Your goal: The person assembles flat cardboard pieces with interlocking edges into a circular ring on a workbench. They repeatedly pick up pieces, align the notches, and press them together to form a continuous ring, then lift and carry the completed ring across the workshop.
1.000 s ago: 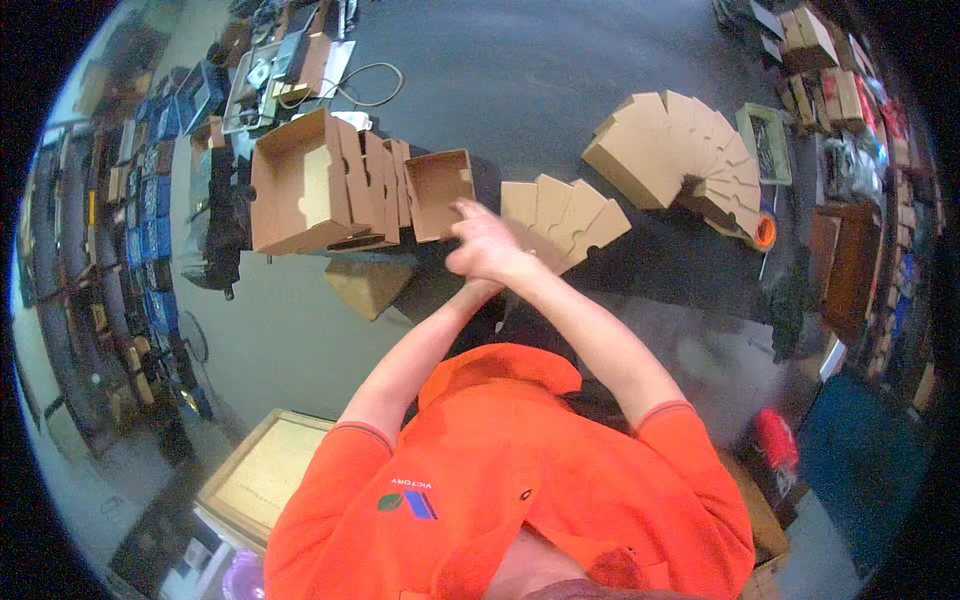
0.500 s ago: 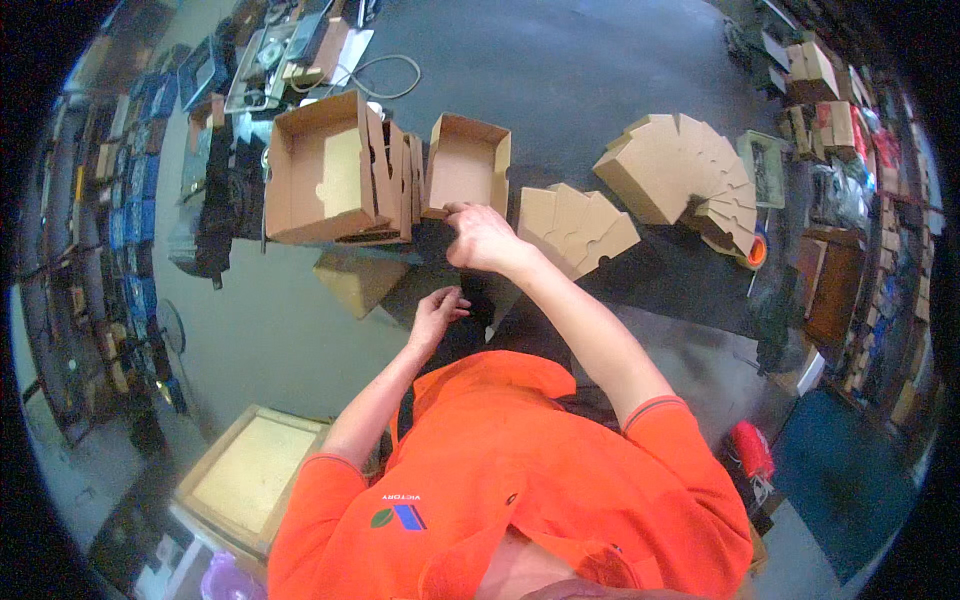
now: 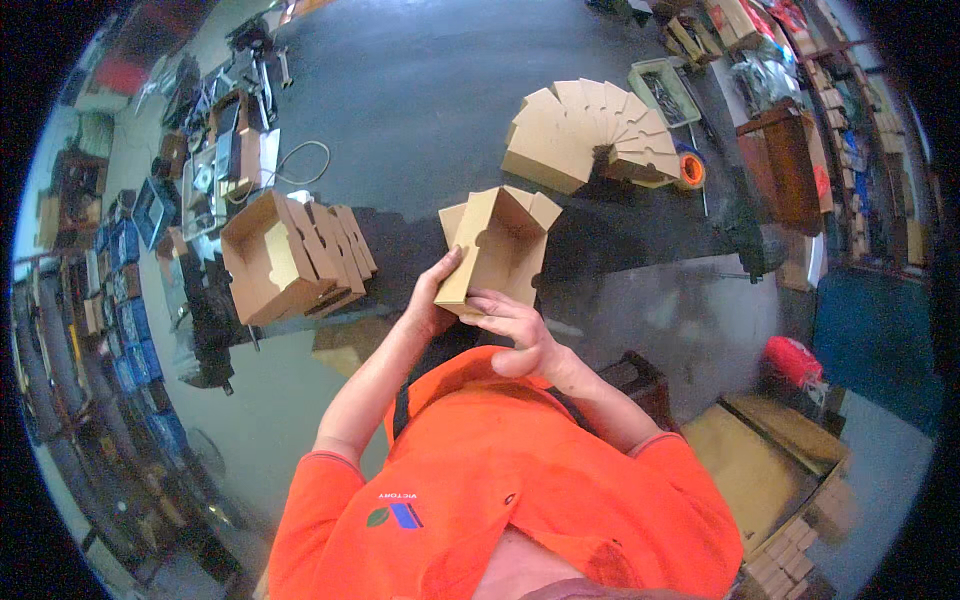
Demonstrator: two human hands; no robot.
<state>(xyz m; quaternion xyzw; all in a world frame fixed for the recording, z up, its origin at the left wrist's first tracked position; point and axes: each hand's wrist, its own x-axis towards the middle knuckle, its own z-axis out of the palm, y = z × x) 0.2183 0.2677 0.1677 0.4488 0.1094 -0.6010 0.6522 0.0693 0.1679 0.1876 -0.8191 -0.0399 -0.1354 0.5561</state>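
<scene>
An open cardboard box (image 3: 512,240) is tilted up in front of me, its hollow inside facing me. My left hand (image 3: 432,292) is closed on its left side near the lower corner. My right hand (image 3: 520,332) grips the near end, fingers over the edge; its thumb is partly hidden. Behind the box, corners of several flat cardboard pieces (image 3: 545,208) show on the dark table (image 3: 400,110). To the left stand several open cardboard boxes (image 3: 270,262), nested on their sides.
At the far right of the table lies a fan of cardboard pieces (image 3: 560,130), with an orange tape roll (image 3: 691,170) beside it. A clear tray (image 3: 665,92) sits behind. Tools and a looped cable (image 3: 305,163) lie at the left. A brown carton (image 3: 750,470) stands lower right.
The small box has come off the table toward me and is now in both hands. My left hand has risen to its side. The whole view has turned toward the right.
</scene>
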